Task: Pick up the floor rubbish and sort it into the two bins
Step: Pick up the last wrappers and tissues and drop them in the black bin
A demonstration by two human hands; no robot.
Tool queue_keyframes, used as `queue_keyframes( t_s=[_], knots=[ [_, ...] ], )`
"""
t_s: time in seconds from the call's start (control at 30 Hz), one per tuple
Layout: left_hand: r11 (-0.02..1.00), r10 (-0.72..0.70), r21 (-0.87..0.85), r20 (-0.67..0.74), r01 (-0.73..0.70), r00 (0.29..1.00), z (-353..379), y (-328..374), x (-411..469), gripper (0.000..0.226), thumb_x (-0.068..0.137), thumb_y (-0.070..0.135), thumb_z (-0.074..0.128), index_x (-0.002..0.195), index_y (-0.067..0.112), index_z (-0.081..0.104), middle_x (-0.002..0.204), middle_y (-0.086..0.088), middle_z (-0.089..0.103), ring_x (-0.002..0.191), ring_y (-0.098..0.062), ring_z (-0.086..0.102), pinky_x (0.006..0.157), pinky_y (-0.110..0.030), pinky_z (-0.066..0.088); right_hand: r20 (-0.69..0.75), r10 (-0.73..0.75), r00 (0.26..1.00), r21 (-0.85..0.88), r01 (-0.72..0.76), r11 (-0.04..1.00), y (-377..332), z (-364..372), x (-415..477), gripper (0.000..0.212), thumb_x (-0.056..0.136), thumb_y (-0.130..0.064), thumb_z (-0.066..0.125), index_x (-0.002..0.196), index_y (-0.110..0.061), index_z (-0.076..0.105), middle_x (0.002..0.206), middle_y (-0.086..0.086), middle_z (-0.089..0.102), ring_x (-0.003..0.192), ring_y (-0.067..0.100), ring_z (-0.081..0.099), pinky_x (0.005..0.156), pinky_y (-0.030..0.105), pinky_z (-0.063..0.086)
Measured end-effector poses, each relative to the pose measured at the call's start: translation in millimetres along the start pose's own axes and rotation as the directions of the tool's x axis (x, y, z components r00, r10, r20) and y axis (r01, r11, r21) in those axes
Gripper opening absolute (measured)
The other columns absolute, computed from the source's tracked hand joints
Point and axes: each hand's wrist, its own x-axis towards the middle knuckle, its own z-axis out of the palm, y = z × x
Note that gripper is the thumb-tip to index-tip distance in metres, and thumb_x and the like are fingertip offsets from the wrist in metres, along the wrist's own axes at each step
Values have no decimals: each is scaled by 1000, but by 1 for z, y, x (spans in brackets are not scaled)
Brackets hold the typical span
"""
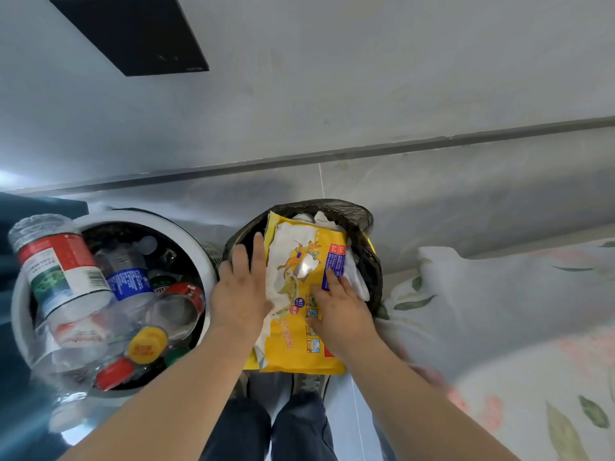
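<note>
Both hands, left hand (241, 287) and right hand (336, 304), rest flat with straight fingers on a yellow packet (289, 347), neither gripping it. The packet lies under them atop a black-lined bin (367, 261). Left of the left hand stands a white bin (133, 216) full of plastic bottles (129, 281).

- Floor (432, 201): glossy pale grey tiles with a thin grout line.
- White bin (139, 216) stands on it at left.
- Black-bagged bin (349, 207) stands just beside it.
- Floral cloth (515, 311) reaches the floor at right.
</note>
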Motion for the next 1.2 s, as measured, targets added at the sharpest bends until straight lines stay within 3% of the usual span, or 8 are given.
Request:
queue_keyframes(
  t_s=[0.1, 0.2, 0.37, 0.47, 0.57, 0.73, 1.07, 1.2],
  knots=[
    [984, 162, 85, -23, -160, 987, -3, -1, 4, 120, 78, 57, 64, 139, 16, -31, 139, -12, 5, 118, -25, 36, 88, -28, 46, 23, 19, 1000, -12, -18, 1000, -1, 0, 7, 56, 96, -43, 50, 146, -27, 30, 162, 4, 5, 148, 30, 7, 116, 47, 25],
    [978, 207, 25, -68, -206, 976, -12, 1, 8, 92, 82, 51, 64, 133, 20, -7, 124, -8, 18, 109, -20, 41, 73, -22, 42, 33, 36, 999, -12, -35, 999, -3, 1, 11, 55, 96, -44, 50, 145, -27, 31, 162, 4, 5, 148, 30, 8, 115, 49, 27],
    [894, 168, -385, -185, -229, 968, -8, 3, 8, 60, 73, 32, 76, 115, 16, 37, 108, -7, 44, 89, -20, 53, 66, -23, 40, 34, 45, 998, -3, -45, 999, -3, 5, 12, 56, 97, -42, 47, 147, -28, 28, 162, 3, 2, 148, 30, 7, 115, 49, 27],
    [809, 136, -558, -128, -185, 982, -5, 8, 7, 41, 84, 8, 63, 121, 10, 45, 120, -7, 40, 104, -21, 49, 83, -23, 41, 41, 46, 998, 0, -46, 999, -2, 5, 11, 56, 97, -40, 47, 148, -28, 25, 162, 2, 0, 148, 30, 8, 115, 49, 25],
    [894, 218, -400, -8, -203, 976, 1, 7, 10, 45, 84, -1, 58, 127, 13, 50, 128, -3, 38, 119, -20, 41, 99, -27, 43, 46, 49, 998, 11, -50, 999, -1, 6, 10, 58, 97, -40, 47, 149, -29, 24, 162, 1, -1, 148, 30, 9, 116, 49, 24],
    [946, 320, -13, 160, -323, 934, 8, 9, 8, 50, 92, 12, 50, 140, 14, 40, 147, -5, 25, 137, -26, 23, 110, -37, 33, 43, 56, 998, 18, -57, 998, 0, 5, 8, 58, 96, -43, 49, 148, -28, 27, 162, 1, 2, 148, 29, 11, 116, 47, 27],
    [958, 261, -131, 43, -254, 964, -24, 8, -16, 48, 94, 17, 51, 140, 14, 39, 137, -2, 38, 126, -22, 39, 102, -31, 41, -33, 22, 999, 61, -20, 998, -6, -24, -30, 63, 95, -38, 54, 149, -25, 24, 160, 2, 15, 146, 24, 18, 113, 40, 33],
    [958, 229, -173, -11, -228, 973, -45, 2, -29, 46, 62, 17, 84, 105, 13, 68, 111, -5, 61, 98, -26, 62, 77, -33, 55, -56, 26, 998, 80, -22, 997, -11, -38, -48, 66, 96, -35, 52, 151, -24, 18, 160, 1, 16, 146, 24, 16, 116, 38, 28]
  ],
)
